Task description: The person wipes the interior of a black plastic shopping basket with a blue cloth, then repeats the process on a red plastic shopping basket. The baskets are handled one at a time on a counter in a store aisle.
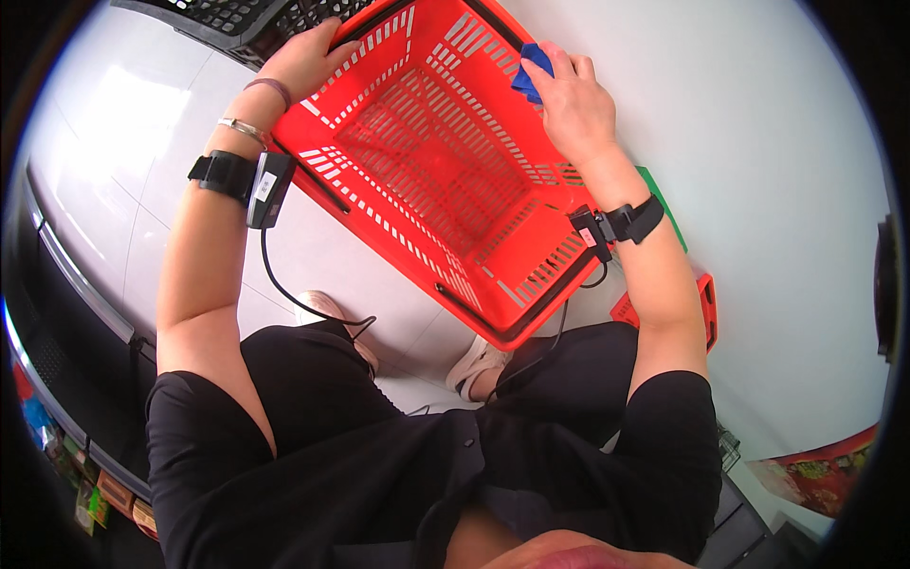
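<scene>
A red plastic shopping basket is tilted in front of me, its slotted inside facing up. My left hand grips its upper-left rim, thumb over the inner edge. At the far right rim, my right hand holds a folded blue cloth against or close to the basket wall; whether the cloth touches the plastic is hard to tell. Nothing lies inside the basket. Each forearm wears a black strap with a small cabled device, the left device being the larger in view.
Black plastic crates stand at the upper left. A white wall rises close on my right. Beside it are a green plastic edge and another red basket. A black cabinet or cooler with goods below lines the left. Glossy tiles cover the floor.
</scene>
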`<state>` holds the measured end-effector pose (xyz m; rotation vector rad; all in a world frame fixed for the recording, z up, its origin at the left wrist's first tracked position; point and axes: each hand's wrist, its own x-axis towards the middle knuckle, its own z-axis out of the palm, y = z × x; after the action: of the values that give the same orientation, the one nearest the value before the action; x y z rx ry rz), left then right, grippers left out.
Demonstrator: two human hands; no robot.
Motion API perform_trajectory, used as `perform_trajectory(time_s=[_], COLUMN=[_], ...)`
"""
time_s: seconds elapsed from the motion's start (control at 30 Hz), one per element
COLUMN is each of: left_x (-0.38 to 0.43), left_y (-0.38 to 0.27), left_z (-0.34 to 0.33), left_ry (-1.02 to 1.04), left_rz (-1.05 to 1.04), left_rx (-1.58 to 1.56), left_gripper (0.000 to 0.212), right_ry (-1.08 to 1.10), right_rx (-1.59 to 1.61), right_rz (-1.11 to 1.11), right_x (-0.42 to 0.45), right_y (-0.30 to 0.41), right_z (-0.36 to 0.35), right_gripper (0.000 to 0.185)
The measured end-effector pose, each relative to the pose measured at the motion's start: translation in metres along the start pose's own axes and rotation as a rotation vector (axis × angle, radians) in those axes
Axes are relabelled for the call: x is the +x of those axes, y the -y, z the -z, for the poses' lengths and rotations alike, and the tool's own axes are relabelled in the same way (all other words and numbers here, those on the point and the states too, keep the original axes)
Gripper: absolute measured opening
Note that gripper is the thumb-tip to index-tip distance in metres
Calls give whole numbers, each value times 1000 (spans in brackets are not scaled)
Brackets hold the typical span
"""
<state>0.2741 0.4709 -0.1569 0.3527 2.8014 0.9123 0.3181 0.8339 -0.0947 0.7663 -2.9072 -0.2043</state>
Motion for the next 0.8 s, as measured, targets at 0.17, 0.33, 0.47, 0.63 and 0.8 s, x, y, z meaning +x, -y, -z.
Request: perform_trajectory(time_s=[0.17, 0.33, 0.47, 0.63, 0.8], left_x=[0, 1, 3, 1, 0], left_y=[-3, 2, -2, -1, -6], left_z=[-2, -5, -4, 0, 2], left_ry=[-9, -90, -71, -59, -18], left_rz=[27, 12, 12, 8, 104], left_rx=[55, 55, 27, -16, -102], left_gripper=[40, 41, 38, 41, 42], right_ry=[32, 164, 304, 336, 397], right_rx=[27, 79, 116, 144, 142], right_rz=[-2, -43, -126, -152, -205], right_x=[-20, -58, -86, -122, -158], right_y=[-13, -28, -34, -49, -58], right_z=[7, 30, 44, 51, 58], right_gripper=[52, 55, 58, 60, 56])
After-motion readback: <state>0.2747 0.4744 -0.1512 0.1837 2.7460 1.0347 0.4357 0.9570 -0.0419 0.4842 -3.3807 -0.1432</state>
